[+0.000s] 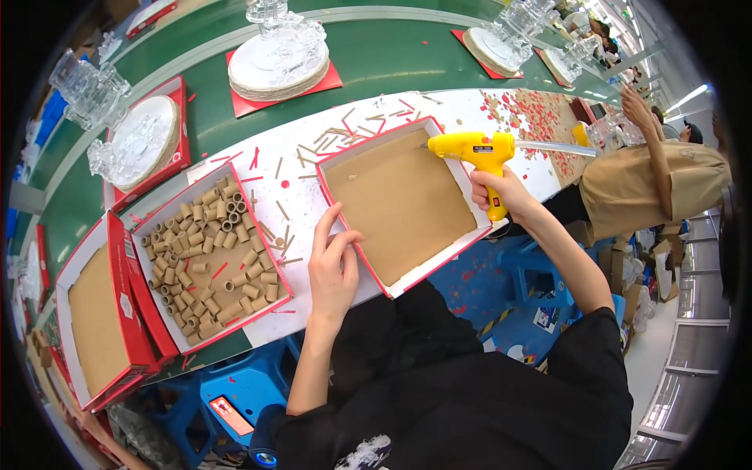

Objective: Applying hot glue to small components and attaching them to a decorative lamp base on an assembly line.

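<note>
In my right hand is a yellow hot glue gun, with a long clear glue stick coming out of its back. Its nozzle points left, over the far right part of a shallow box with white inner walls, red edges and a brown cardboard bottom. A small pale blob shows on that bottom. My left hand grips the box's left edge, one finger stretched along the outside and the others bent over the rim.
Left of me, an open red box holds many short cardboard tubes; beside it leans another box. Cardboard strips and red scraps litter the white table. Clear plastic parts on round boards stand beyond. Another person works at right.
</note>
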The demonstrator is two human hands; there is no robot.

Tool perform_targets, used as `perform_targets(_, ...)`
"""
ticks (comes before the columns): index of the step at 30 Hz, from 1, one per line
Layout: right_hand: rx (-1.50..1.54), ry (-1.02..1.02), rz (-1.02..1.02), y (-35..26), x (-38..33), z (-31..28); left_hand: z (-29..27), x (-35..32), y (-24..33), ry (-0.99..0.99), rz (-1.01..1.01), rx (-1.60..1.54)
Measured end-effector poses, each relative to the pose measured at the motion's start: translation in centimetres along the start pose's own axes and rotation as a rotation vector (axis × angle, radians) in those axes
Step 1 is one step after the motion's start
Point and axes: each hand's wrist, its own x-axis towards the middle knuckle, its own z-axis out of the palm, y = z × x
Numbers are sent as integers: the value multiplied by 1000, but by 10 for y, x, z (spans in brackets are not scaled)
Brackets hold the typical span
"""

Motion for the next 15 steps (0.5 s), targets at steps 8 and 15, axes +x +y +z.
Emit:
perform_targets(8, -11, 45, 38, 0, -3, 0, 0, 0, 0, 14, 69, 67)
perform_targets(15, -28, 56, 35, 2, -3, 0, -1, 0, 4, -13, -45, -38)
